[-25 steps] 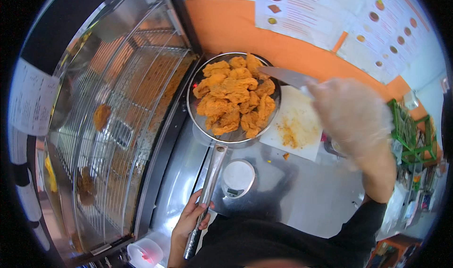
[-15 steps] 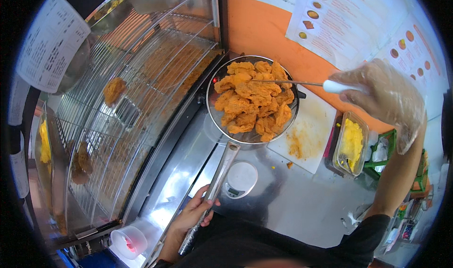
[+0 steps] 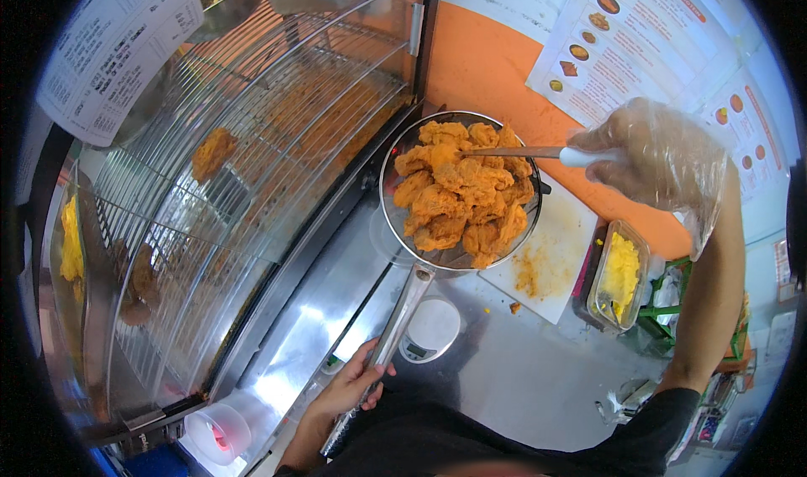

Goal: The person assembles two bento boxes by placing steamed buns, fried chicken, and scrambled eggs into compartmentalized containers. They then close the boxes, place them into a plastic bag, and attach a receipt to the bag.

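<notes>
Left grip is wrapped around the metal handle of a round strainer heaped with fried pieces; the gloved right grip is curled around 1 knife, its blade over the pieces. Near the strainer, a white scale rests on the worktop.

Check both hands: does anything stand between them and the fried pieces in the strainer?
Nothing visible does. The right hand holds a knife whose blade reaches over the rim of the strainer to the fried pieces. The left hand grips the strainer's handle, off to the near side.
</notes>
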### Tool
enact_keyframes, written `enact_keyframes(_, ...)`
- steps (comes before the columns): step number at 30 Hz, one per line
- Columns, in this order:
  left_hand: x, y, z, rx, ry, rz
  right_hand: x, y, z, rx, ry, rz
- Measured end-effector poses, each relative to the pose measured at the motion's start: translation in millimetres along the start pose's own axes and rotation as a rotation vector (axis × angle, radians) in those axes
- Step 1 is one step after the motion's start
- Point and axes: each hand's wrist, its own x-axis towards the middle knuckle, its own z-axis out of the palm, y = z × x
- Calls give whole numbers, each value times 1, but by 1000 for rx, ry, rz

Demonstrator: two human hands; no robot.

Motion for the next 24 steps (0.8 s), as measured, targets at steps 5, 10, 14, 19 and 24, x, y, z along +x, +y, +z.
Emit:
enact_keyframes(5, 0, 1, 3, 13, 32, 0, -22, -36, 9, -265, -162, -137)
enact_keyframes(10, -3, 8, 7, 29, 58, -16, -63, -83, 29, -292, 55, -70)
enact_keyframes(14, -8, 20, 16, 85, 68, -5, -81, -67, 48, -235, 207, 0)
enact_keyframes(19, -17, 45, 24, 17, 19, 1, -143, 17, 101, 135, 251, 191)
enact_keyframes(24, -5, 73, 7, 83, -66, 95, -181, 1, 286, 687, 511, 538)
